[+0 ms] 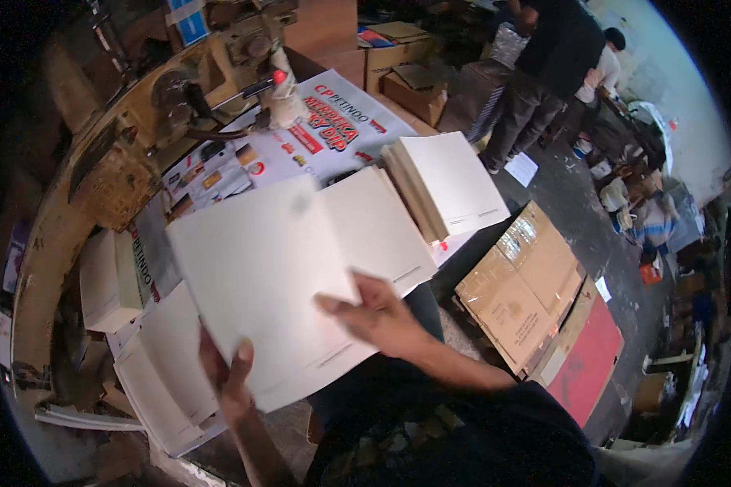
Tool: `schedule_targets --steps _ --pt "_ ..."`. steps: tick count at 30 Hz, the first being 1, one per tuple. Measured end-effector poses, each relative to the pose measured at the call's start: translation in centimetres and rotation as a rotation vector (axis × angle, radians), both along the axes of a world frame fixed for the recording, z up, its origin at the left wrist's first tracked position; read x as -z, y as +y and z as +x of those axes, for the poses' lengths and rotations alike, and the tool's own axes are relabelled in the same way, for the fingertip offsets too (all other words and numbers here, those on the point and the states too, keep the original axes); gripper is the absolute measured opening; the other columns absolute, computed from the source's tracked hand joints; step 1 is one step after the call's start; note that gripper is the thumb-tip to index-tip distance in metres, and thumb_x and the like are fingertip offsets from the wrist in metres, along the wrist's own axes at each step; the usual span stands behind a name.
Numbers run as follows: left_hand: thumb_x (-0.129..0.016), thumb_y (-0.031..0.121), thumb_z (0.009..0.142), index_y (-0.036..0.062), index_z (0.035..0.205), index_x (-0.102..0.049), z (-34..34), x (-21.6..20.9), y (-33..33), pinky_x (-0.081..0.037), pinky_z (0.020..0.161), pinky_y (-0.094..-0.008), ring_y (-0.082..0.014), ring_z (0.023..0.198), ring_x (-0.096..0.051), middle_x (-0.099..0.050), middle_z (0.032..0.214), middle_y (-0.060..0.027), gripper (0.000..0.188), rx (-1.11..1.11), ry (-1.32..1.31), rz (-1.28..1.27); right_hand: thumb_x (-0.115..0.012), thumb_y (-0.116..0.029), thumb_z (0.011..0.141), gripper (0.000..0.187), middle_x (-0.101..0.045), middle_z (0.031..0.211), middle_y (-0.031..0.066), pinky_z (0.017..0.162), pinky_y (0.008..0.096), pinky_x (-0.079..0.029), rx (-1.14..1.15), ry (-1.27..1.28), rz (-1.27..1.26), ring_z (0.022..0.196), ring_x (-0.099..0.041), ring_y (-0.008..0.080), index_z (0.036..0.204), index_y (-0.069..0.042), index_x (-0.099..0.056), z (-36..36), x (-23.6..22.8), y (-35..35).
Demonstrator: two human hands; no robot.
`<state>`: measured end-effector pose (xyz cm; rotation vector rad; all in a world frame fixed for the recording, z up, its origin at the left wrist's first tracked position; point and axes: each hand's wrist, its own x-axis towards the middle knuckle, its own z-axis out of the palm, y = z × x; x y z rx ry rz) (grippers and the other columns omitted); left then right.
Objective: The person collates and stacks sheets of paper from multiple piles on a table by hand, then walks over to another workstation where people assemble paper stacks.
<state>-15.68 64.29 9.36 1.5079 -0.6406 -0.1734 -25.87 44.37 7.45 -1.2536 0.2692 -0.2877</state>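
A white, mostly blank sheet or thin stack of sheets (260,276) is held up in front of me, tilted. My left hand (229,373) grips its lower left edge, thumb on top and fingers underneath. At the right edge is my right hand (382,316), slightly blurred, its thumb over the page and apart from the fingers. Whether it touches the paper is hard to see. Behind lies a flat pile of similar sheets (378,219), and a taller stack (451,183) stands beyond it. More sheets (167,357) lie at the lower left.
A large worn machine (122,178) curves along the left, over a printed banner (353,105) covering the work surface. Another paper block (110,284) sits beside it. Flattened cardboard (520,284) and a red board (584,357) are at right. People (556,57) stand at the back.
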Motion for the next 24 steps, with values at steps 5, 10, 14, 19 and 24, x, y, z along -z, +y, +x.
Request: schedule_targets --steps 5,10,14,19,24 --pt "-0.061 0.010 0.090 0.0018 0.093 -0.062 0.3 3.1 -12.4 -0.049 0.071 -0.0292 -0.0147 0.080 -0.064 -0.066 0.082 -0.0080 0.008 0.173 -0.181 0.230 -0.067 -0.029 0.089 0.037 -0.065 0.097 0.0082 0.078 0.0306 -0.048 0.758 0.123 -0.367 0.094 -0.061 0.0152 0.114 -0.001 -0.061 -7.7 -1.0 -9.7" --pt "-0.079 0.027 0.076 -0.0004 0.091 -0.061 -3.9 3.2 -19.2 -0.049 0.082 -0.0414 -0.0319 0.089 -0.062 -0.062 0.091 -0.0151 0.036 0.350 -0.589 0.560 -0.066 -0.017 0.089 0.038 -0.066 0.109 0.0062 0.087 0.0286 -0.045 1.098 0.071 -0.361 0.098 -0.060 0.0147 0.121 0.002 -0.060 -14.6 -4.7 -15.4" --pt "-0.073 0.021 0.083 -0.0014 0.084 -0.062 -1.5 2.8 -18.2 -0.050 0.076 -0.0344 -0.0230 0.080 -0.064 -0.063 0.081 -0.0144 0.025 0.546 -0.211 0.507 -0.068 -0.017 0.087 0.044 -0.065 0.112 0.0086 0.089 0.0287 -0.044 1.059 0.127 -0.336 0.101 -0.060 0.0158 0.124 0.003 -0.057 -14.8 -3.3 -16.8" --pt "-0.066 0.012 0.088 -0.0020 0.090 -0.065 -0.9 0.1 -10.9 -0.050 0.075 -0.0282 -0.0159 0.080 -0.065 -0.066 0.087 -0.0112 0.014 0.168 0.017 0.236 -0.069 -0.023 0.088 0.061 -0.062 0.119 0.0140 0.098 0.0324 -0.042 0.666 0.385 -0.299 0.109 -0.058 0.0211 0.137 0.003 -0.043 -12.1 1.9 -18.7" --pt "-0.083 0.022 0.068 0.0029 0.096 -0.062 0.5 -2.6 -4.9 -0.046 0.088 -0.0361 -0.0235 0.097 -0.060 -0.062 0.100 -0.0105 0.040 0.222 -0.258 0.452 -0.059 -0.019 0.092 0.053 -0.061 0.121 0.0151 0.099 0.0310 -0.041 0.165 0.121 -0.443 0.112 -0.057 0.0212 0.137 0.003 -0.043 -2.6 1.4 -15.3"
